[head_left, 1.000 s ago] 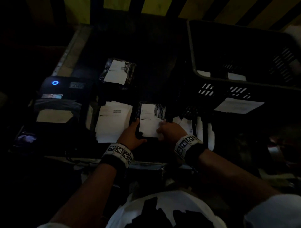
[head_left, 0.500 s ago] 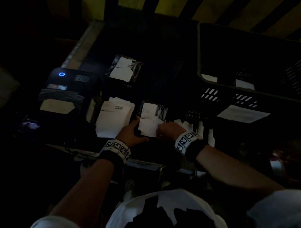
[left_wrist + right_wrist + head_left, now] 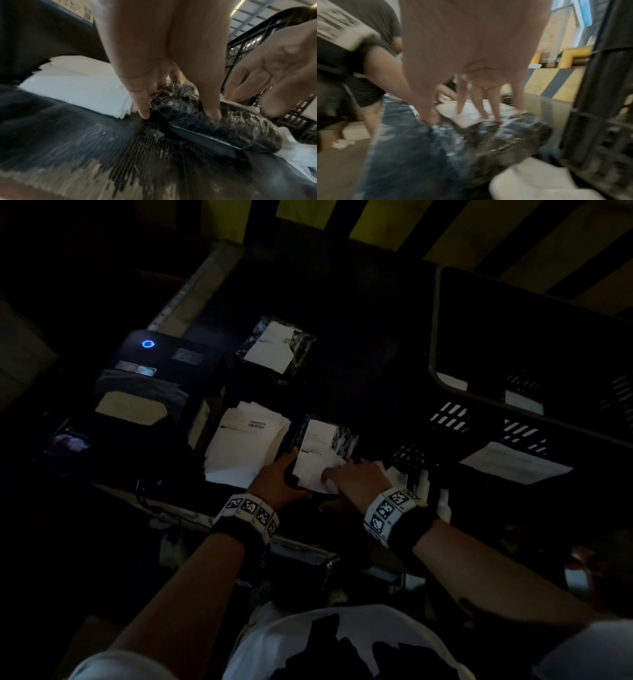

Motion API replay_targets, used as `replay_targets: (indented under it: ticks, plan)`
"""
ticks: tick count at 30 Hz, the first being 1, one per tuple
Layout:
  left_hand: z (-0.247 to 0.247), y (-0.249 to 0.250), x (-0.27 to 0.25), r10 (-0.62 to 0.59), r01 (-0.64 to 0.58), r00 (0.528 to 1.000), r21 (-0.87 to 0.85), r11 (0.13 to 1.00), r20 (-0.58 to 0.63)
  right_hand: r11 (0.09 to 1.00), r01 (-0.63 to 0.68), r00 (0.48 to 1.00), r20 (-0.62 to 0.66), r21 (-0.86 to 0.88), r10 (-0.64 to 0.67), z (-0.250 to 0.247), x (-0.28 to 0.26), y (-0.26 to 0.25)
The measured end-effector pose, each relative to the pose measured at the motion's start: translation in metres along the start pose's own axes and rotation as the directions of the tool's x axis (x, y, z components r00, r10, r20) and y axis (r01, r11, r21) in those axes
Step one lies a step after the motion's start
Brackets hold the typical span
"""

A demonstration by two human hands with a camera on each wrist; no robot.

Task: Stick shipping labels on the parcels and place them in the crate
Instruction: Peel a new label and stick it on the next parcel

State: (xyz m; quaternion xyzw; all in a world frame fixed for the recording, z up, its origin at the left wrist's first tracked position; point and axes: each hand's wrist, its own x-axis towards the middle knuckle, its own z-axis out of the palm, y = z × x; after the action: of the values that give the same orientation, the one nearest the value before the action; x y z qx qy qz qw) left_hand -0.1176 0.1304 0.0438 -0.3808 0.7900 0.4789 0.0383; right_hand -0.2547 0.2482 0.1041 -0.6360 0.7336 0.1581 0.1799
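Reference landmark: the near parcel (image 3: 322,446), a dark film-wrapped packet lying flat on the dark work surface (image 3: 359,330).

1. Far to the left of the near parcel stands the label printer (image 3: 154,378), its blue ring lit. Just left of the parcel, almost touching it, lies the stack of labels (image 3: 246,446).
2. Left hand (image 3: 279,484): it grips the parcel's left near edge, fingers curled onto the wrap, and steadies the packet on the surface.
3. On top of the parcel lies the shipping label (image 3: 317,453), covering most of its upper face.
4. Right hand (image 3: 356,479): the fingers (image 3: 481,106) are extended, tips pressing down on the label's near right part. It grasps nothing.
5. Behind the near parcel, apart from it, lies a second parcel (image 3: 277,347) with a label on it.
6. To the right of the near parcel stands the black crate (image 3: 479,398); pale labels show inside it.

Step in hand, as judged: rubbing the label down onto the near parcel. The next move calls for flattening the remaining edges, then closing a grip round the packet and carrying it rightward over the crate rim.
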Motion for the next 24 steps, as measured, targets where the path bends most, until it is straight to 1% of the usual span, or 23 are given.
replay_targets:
  ticks: [2, 4, 6, 9, 11, 15, 17, 20, 24]
  plan:
    - [0.0, 0.001, 0.0, 0.001, -0.001, 1.0, 0.011, 1.0, -0.003, 0.995, -0.073, 0.997, -0.035, -0.063, 0.071, 0.008, 0.006, -0.005]
    - [-0.001, 0.003, 0.0, 0.004, -0.004, 1.0, 0.026, 1.0, 0.005, 0.993, -0.115, 0.99, -0.082, -0.038, 0.112, 0.009, 0.01, -0.009]
    - [-0.001, 0.002, 0.001, -0.008, 0.007, 1.0, 0.042, 0.999, 0.013, 0.996, -0.088, 0.993, -0.081, -0.028, 0.086, 0.007, 0.014, -0.009]
    - [-0.001, -0.001, 0.002, -0.011, 0.011, 1.0, 0.014, 1.0, 0.015, 0.992, 0.02, 1.0, 0.02, -0.123, -0.017, -0.001, 0.014, -0.005]
    - [0.001, -0.003, 0.002, -0.015, 0.015, 1.0, -0.006, 1.0, 0.003, 0.987, 0.059, 0.998, 0.036, -0.15, -0.054, -0.009, 0.012, -0.006]
    - [0.003, -0.005, 0.004, -0.017, 0.017, 1.0, -0.019, 1.0, -0.012, 0.997, 0.054, 0.998, 0.039, -0.054, -0.052, -0.014, 0.014, -0.006]
    - [0.004, -0.006, 0.005, -0.021, 0.021, 1.0, -0.009, 1.0, -0.022, 0.998, 0.063, 0.996, 0.063, -0.017, -0.062, -0.017, 0.016, -0.003]
    - [0.007, -0.007, 0.006, -0.032, 0.032, 0.999, 0.008, 0.999, -0.027, 0.998, 0.046, 0.992, 0.115, 0.037, -0.049, -0.026, 0.019, 0.001]
    - [0.006, -0.007, 0.009, -0.044, 0.044, 0.999, 0.032, 0.998, -0.018, 0.995, 0.014, 0.993, 0.117, 0.099, -0.025, -0.031, 0.025, 0.003]
